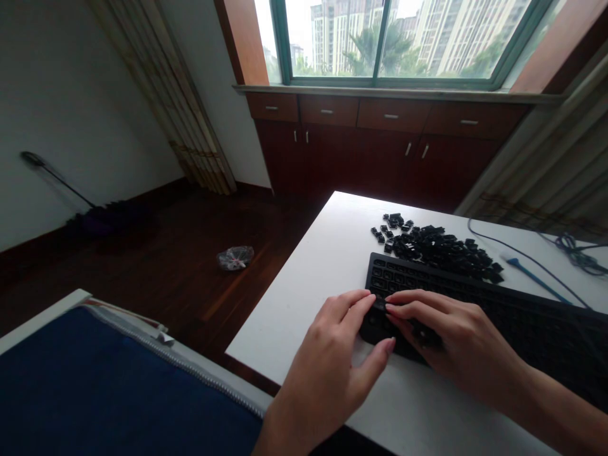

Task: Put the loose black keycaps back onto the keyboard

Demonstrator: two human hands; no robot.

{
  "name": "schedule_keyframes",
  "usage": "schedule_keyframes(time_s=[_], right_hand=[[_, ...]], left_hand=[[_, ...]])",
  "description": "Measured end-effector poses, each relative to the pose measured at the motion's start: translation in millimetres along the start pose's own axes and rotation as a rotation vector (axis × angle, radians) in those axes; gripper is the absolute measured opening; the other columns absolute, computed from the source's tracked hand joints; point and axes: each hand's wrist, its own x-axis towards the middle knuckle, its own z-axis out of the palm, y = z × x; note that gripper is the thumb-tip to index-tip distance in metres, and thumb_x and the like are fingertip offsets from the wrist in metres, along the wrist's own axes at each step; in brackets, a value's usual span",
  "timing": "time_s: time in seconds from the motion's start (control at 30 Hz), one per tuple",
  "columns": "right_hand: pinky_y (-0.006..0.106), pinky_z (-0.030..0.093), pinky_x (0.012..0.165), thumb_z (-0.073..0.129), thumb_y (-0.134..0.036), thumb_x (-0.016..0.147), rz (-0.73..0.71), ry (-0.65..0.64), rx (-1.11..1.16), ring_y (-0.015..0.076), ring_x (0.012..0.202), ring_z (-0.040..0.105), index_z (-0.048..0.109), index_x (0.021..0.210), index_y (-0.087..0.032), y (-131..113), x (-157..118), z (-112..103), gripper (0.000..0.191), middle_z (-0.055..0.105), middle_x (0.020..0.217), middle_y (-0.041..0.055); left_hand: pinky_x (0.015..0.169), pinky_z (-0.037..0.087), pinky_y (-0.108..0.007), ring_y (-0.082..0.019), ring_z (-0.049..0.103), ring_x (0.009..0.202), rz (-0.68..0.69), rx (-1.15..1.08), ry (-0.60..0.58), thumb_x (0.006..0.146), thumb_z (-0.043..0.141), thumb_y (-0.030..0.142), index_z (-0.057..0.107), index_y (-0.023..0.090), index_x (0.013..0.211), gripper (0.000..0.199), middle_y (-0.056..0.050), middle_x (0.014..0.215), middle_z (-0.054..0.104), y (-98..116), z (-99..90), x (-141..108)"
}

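Note:
A black keyboard (522, 316) lies at a slant on the white table, with bare key sockets along its upper left part. My left hand (335, 354) rests at the keyboard's left end, fingertips on its edge and thumb held apart. From the right, my right hand (451, 329) reaches over the keyboard, its thumb and fingers pinched together at a dark key near my left fingertips. What lies inside that pinch is too small to make out. Behind the keyboard is a heap of loose black keycaps (437, 247).
A blue brush (536, 278) and a dark cable (527, 247) lie on the white table (304, 278) beyond the keyboard. At lower left stands a dark blue zipped surface (109, 386). A clear plastic bag (235, 258) is on the wooden floor.

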Motion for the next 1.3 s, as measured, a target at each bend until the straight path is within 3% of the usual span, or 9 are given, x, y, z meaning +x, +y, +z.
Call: schedule_keyframes(time_s=[0.47, 0.63, 0.87, 1.07, 1.3], right_hand=[[0.029, 0.055, 0.081, 0.058, -0.007, 0.089, -0.027, -0.101, 0.025, 0.0156, 0.095, 0.069, 0.064, 0.107, -0.023, 3.0, 2.8, -8.4, 0.025, 0.068, 0.120, 0.0014], [0.029, 0.055, 0.081, 0.060, -0.018, 0.094, 0.000, -0.107, 0.015, 0.0153, 0.096, 0.070, 0.065, 0.110, -0.026, 2.0, 7.7, -12.8, 0.019, 0.069, 0.118, -0.0009], [0.030, 0.056, 0.082, 0.068, -0.035, 0.091, 0.047, -0.092, 0.019, 0.0174, 0.096, 0.070, 0.057, 0.127, -0.028, 5.6, 9.0, -23.6, 0.038, 0.070, 0.120, 0.0005], [0.028, 0.056, 0.079, 0.058, -0.027, 0.098, 0.002, -0.084, 0.024, 0.0154, 0.093, 0.069, 0.064, 0.118, -0.027, 5.4, 8.3, -15.9, 0.022, 0.069, 0.118, 0.0016], [0.030, 0.057, 0.079, 0.056, -0.014, 0.095, -0.045, -0.026, 0.008, 0.0174, 0.093, 0.070, 0.068, 0.111, -0.024, 3.2, 3.1, -7.9, 0.022, 0.071, 0.116, 0.0038]], left_hand=[[0.115, 0.044, -0.036, -0.019, 0.048, 0.132, -0.004, 0.046, -0.010, 0.097, 0.056, 0.040, 0.048, 0.028, 0.142, 0.047, -0.002, 0.142, 0.054, -0.3, 0.6, -1.5], [0.116, 0.043, -0.039, -0.021, 0.047, 0.133, -0.014, 0.070, -0.004, 0.096, 0.058, 0.041, 0.045, 0.027, 0.143, 0.051, -0.004, 0.143, 0.052, -1.4, 1.1, -1.5], [0.115, 0.043, -0.037, -0.019, 0.048, 0.133, -0.008, 0.067, -0.001, 0.096, 0.058, 0.038, 0.046, 0.031, 0.142, 0.048, -0.002, 0.142, 0.053, 0.1, 0.7, -1.5], [0.115, 0.044, -0.039, -0.021, 0.049, 0.133, -0.009, 0.074, 0.013, 0.095, 0.059, 0.038, 0.049, 0.030, 0.140, 0.047, -0.004, 0.142, 0.054, -0.8, 2.0, -0.2], [0.114, 0.045, -0.044, -0.024, 0.049, 0.133, -0.019, 0.067, 0.004, 0.095, 0.058, 0.037, 0.049, 0.027, 0.140, 0.047, -0.007, 0.142, 0.053, -0.7, 2.0, -1.0]])
